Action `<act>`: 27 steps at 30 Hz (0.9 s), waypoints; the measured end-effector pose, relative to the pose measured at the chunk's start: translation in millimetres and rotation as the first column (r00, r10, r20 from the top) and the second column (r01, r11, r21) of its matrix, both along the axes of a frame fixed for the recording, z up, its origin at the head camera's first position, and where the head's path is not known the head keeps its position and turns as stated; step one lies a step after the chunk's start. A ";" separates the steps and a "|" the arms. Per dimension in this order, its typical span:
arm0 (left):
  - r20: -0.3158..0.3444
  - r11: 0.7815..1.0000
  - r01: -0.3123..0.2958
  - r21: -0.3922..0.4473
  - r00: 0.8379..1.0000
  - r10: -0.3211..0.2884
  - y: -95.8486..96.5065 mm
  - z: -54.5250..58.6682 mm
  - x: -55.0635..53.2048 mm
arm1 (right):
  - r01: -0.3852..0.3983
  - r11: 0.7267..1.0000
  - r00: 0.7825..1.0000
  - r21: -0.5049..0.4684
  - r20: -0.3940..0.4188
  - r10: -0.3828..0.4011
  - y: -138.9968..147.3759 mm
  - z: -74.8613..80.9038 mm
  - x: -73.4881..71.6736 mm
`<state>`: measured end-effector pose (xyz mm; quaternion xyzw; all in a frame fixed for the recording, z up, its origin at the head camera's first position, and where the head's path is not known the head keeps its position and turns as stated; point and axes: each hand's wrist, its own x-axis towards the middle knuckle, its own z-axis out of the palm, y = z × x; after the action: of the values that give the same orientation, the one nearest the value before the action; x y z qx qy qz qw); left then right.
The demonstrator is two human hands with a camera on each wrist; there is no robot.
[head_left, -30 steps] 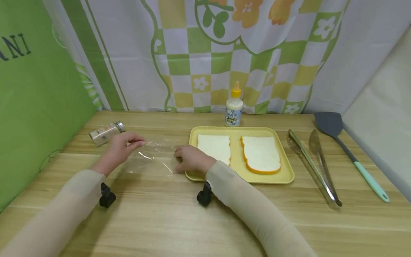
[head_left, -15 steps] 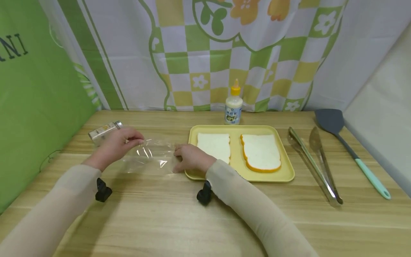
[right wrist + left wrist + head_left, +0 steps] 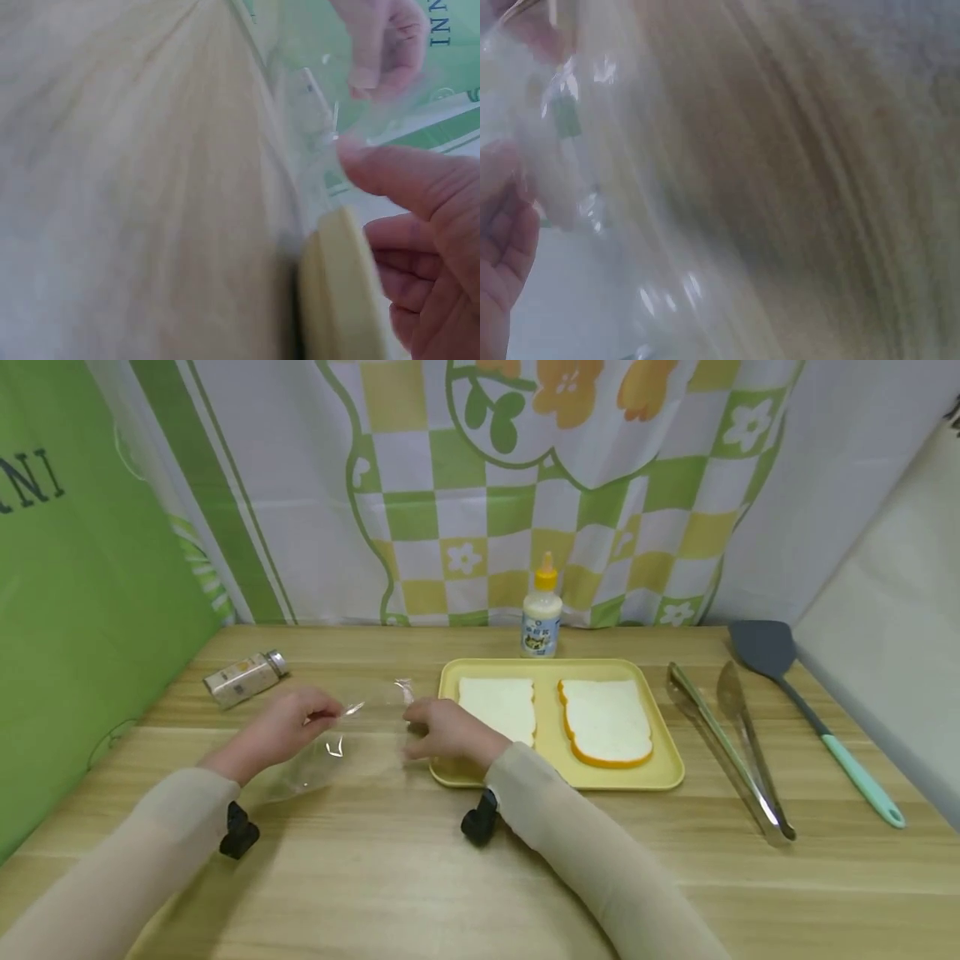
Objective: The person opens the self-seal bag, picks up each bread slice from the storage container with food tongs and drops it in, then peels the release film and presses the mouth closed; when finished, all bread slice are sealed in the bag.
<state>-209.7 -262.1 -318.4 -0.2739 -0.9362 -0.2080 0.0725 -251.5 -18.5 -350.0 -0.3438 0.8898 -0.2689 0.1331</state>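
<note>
A clear plastic bag lies slack and wrinkled over the left middle of the table. My left hand pinches its upper left part between thumb and fingertips. At the bag's right edge is my right hand, its thumb and fingers standing apart. In the right wrist view the right thumb touches the film, with the other fingers bent behind it. The left wrist view shows the film stretched loosely across, with part of the left hand at the edge.
Right of the bag, a yellow tray bears two bread slices. A yellow-capped sauce bottle stands behind it. Metal tongs and a spatula lie at the right. A shaker jar lies on its side at the left.
The left hand has shifted slightly toward me, and the bag's lower left part now spreads further over the table. Its right corner stands up more. The right hand stays almost still.
</note>
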 end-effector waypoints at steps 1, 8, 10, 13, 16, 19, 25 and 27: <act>0.002 1.000 0.000 0.004 1.000 0.000 0.0 -1.5 1.2 | 0.011 0.999 1.000 -0.031 0.013 -0.011 1.7 0.8 0.7; -0.027 1.000 0.002 0.011 1.000 -0.001 0.1 -9.3 3.4 | 0.063 0.990 0.998 -0.124 0.003 -0.064 33.8 23.4 5.5; -0.037 1.000 0.006 0.008 0.999 -0.006 0.3 -10.3 3.2 | 0.077 0.988 0.997 -0.138 -0.019 -0.080 49.8 28.3 6.0; -0.037 1.000 0.011 0.013 0.999 -0.010 0.5 -11.1 2.7 | 0.122 0.978 0.991 -0.169 -0.028 -0.128 76.9 32.9 7.2; -0.042 1.000 0.008 0.018 0.999 -0.008 0.7 -11.5 1.6 | 0.177 0.967 0.983 -0.184 -0.016 -0.184 105.2 37.4 10.7; -0.051 1.000 0.002 0.019 0.999 -0.001 0.5 -12.4 1.4 | 0.233 0.958 0.971 -0.168 -0.013 -0.238 130.8 40.3 15.6; -0.039 0.999 -0.014 0.035 0.999 0.015 2.7 -13.5 4.2 | 0.291 0.949 0.949 -0.121 -0.088 -0.303 175.9 38.1 22.5; -0.037 0.999 -0.016 0.042 0.999 0.018 4.1 -13.9 4.8 | 0.313 0.944 0.940 -0.104 -0.105 -0.324 190.7 38.3 26.1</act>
<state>-205.0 -258.1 -332.3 -0.2680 -0.9324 -0.2219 0.0974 -225.4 172.2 -311.6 -0.2162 0.9277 -0.3038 0.0189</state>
